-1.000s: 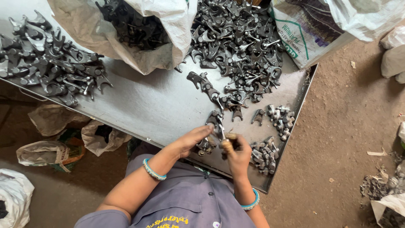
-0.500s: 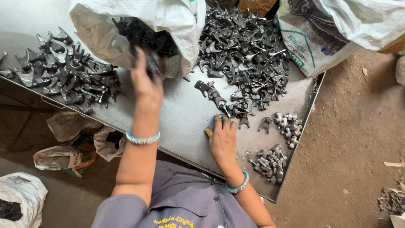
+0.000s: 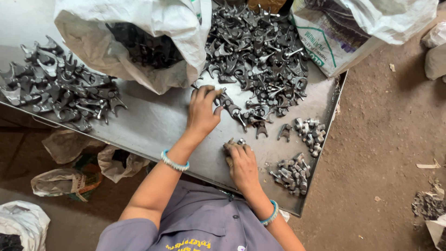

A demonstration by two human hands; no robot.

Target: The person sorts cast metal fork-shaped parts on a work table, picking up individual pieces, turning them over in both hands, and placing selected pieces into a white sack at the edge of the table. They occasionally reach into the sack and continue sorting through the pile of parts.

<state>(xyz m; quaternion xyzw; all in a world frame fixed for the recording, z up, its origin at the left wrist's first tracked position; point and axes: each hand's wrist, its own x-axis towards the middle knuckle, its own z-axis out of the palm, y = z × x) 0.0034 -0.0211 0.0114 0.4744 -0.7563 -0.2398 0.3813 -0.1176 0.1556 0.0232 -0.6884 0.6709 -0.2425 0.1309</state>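
The flat grey sheet-metal bench point(image 3: 153, 125) is the landmark. On its far middle lies a large heap of dark forged metal forks point(image 3: 260, 51); on its far left, a smaller heap of the same forks point(image 3: 55, 93). Between those heaps an open white woven sack point(image 3: 134, 42) lies on the bench. Near its right edge sit two clusters of small grey metal pieces point(image 3: 306, 130), one nearer the front edge point(image 3: 290, 169).

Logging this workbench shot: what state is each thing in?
Left hand: fingers touching a dark forked part.
Right hand: palm down, covering small parts.
White sack: open, dark parts inside.
Metal table: heaped with parts.
Small grey pieces: piled near the edge.
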